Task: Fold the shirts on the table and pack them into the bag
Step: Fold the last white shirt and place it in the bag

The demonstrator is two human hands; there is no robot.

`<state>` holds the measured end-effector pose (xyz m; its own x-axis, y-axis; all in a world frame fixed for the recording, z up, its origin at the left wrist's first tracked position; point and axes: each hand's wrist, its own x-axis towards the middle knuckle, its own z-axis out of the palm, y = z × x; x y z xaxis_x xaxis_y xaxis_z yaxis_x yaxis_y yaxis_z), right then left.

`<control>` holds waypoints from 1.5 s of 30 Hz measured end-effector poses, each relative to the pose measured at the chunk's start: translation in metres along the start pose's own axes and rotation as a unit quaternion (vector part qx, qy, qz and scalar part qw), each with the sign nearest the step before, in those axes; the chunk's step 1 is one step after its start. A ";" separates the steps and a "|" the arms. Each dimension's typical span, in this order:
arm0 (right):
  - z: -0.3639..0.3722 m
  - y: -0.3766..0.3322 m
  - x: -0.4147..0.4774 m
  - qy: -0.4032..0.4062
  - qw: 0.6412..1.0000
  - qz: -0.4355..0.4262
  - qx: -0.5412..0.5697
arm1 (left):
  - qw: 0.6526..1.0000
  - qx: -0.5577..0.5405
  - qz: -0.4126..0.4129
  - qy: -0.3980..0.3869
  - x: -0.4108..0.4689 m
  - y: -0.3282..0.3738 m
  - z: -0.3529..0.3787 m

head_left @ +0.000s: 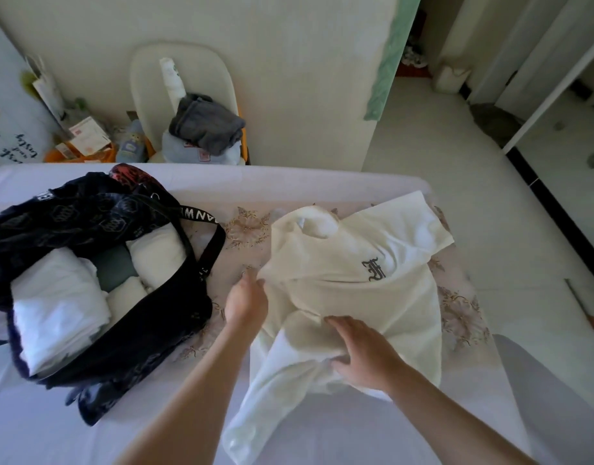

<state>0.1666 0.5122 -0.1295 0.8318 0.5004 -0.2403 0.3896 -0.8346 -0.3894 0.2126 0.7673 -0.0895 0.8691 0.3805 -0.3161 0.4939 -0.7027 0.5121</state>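
Head view, looking down on the tabletop (315, 184). At centre right of the frame lies the cream shirt (372, 263), rumpled, with a small dark letter emblem on the chest. Its collar is toward the far edge and one sleeve trails to lower centre. At the shirt's left side the left hand (247, 302) pinches the edge of the cloth, fingers curled under it. On the shirt's lower middle the right hand (364, 350) has fingers and thumb curled into a gathered fold of fabric. At left of the frame the dark patterned bag (87, 209) lies open, near the left hand, with folded white shirts (57, 307) inside. At upper centre, beyond the tabletop, a grey garment (206, 124) sits on a pale chair (144, 82).
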 end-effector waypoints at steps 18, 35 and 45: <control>0.052 -0.053 -0.051 0.074 0.977 0.181 -0.081 | 0.995 0.002 0.095 0.003 -0.116 -0.103 0.006; -0.011 -0.052 -0.118 0.003 0.930 0.340 -0.138 | 0.917 -0.117 0.095 -0.370 -0.161 -0.043 0.018; 0.072 -0.083 -0.095 -0.024 0.995 0.094 0.002 | 0.977 0.054 0.200 -0.054 -0.122 -0.112 0.043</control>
<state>0.0272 0.5504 -0.1390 0.8696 0.3464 -0.3519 0.2276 -0.9136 -0.3370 0.0499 0.7742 -0.1426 0.9811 0.0018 -0.1935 0.1054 -0.8434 0.5268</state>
